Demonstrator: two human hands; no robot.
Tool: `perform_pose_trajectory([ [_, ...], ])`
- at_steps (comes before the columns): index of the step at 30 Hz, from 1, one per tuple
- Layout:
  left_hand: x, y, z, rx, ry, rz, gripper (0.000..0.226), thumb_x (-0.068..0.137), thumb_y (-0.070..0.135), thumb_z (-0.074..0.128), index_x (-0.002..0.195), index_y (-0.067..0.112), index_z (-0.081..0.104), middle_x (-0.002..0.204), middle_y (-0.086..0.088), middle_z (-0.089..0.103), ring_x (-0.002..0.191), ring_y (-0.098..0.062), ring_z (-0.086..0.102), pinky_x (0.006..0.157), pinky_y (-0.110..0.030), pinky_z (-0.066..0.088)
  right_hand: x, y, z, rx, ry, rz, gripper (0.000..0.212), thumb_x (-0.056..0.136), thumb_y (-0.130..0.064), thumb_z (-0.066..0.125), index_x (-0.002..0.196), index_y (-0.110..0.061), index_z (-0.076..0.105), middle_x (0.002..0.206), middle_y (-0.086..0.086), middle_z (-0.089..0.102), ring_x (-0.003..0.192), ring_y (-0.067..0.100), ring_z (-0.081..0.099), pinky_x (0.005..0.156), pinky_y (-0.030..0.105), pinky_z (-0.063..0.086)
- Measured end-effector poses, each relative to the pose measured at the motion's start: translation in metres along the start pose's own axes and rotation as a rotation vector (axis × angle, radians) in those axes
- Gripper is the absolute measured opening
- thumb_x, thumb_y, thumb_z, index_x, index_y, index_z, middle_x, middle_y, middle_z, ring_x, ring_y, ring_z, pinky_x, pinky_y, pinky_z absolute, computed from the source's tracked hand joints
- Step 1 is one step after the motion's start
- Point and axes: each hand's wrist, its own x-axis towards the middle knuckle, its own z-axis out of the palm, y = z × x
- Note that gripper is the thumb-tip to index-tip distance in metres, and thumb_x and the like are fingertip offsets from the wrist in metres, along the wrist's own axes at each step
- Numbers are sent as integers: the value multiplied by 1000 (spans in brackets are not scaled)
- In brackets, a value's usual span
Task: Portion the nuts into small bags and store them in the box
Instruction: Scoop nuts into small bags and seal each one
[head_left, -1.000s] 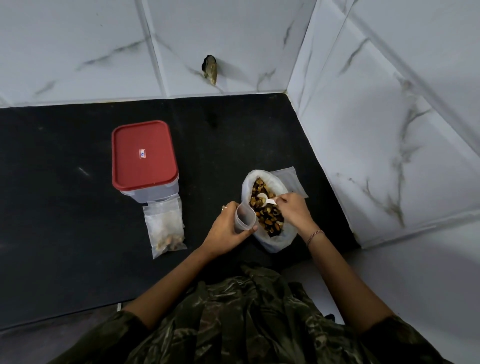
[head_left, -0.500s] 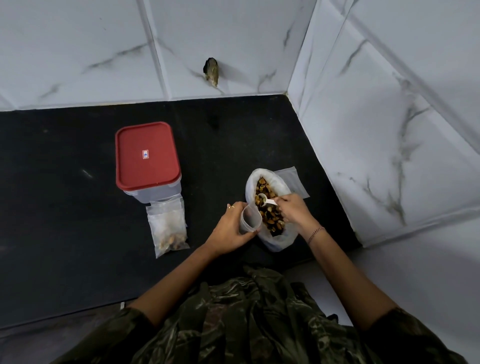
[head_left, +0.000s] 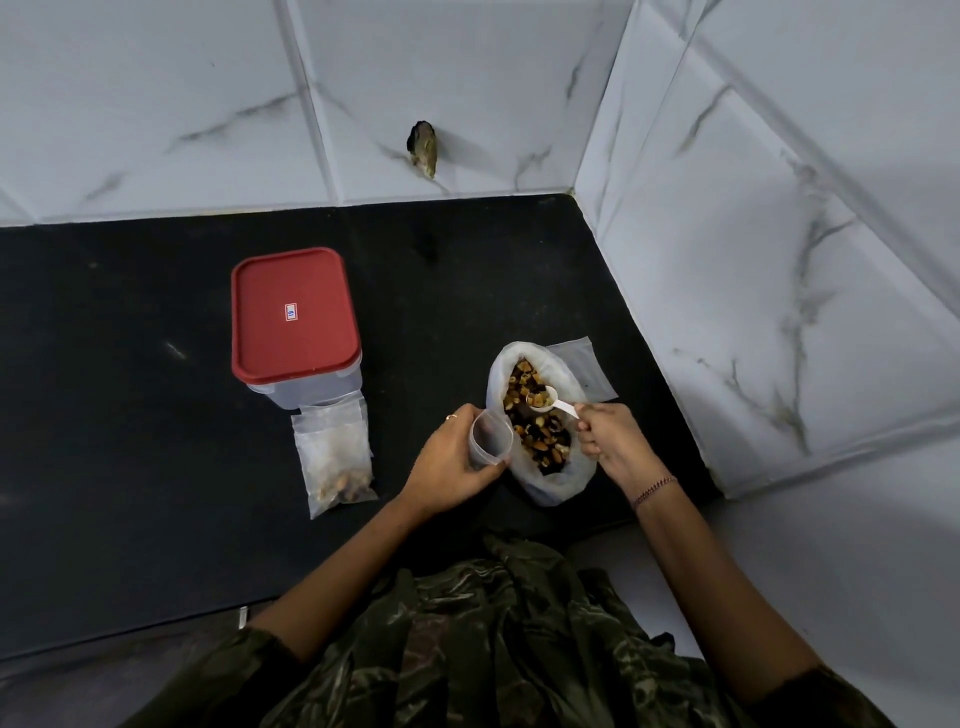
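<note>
One spoonful of nuts (head_left: 537, 400) sits in the white spoon (head_left: 553, 409), pinched by the right hand (head_left: 613, 441) above the open bulk bag (head_left: 556, 488) near the countertop's (head_left: 156, 467) front right corner. Left hand (head_left: 449, 460) grips the small bag (head_left: 488, 441), mouth open, touching the bulk bag. Keep spoon level; tip only once over that mouth. Filled bag (head_left: 335, 457) lies against the closed red-lidded box (head_left: 296, 317), further left.

dim, soft light | wide-angle warp at edges | slight blur, no glare
</note>
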Motion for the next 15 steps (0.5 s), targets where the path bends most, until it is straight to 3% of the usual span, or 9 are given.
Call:
perform_pose_trajectory([
  [3, 1, 3, -3, 151, 121, -12, 41, 78, 57, 65, 103, 28, 49, 96, 16, 59, 87, 0, 57, 77, -30, 51, -5, 1, -4, 21, 12, -30, 19, 97, -8, 47, 82, -7, 59, 59, 1, 40, 31, -1, 31, 31, 11, 22],
  [7, 4, 10, -8, 162, 216, -40, 44, 78, 62, 62, 103, 28, 50, 96, 15, 59, 87, 0, 57, 78, -32, 52, -14, -1, -6, 57, 11, -64, 16, 96, -10, 50, 84, -3, 60, 59, 2, 42, 33, 0, 32, 32, 11, 23],
  [11, 11, 15, -11, 141, 238, -66, 53, 75, 67, 56, 105, 24, 51, 97, 10, 60, 87, -3, 57, 74, -32, 54, -29, -11, -3, 65, 4, -108, 15, 94, -12, 53, 85, -3, 61, 60, 1, 43, 36, 0, 33, 33, 11, 24],
  [15, 18, 16, -13, 155, 226, -109, 51, 77, 59, 63, 110, 24, 49, 103, 9, 60, 91, -4, 58, 76, -30, 55, -46, -22, 5, 53, -42, -148, 19, 94, -14, 53, 78, -8, 60, 60, 0, 44, 39, 1, 34, 34, 11, 26],
])
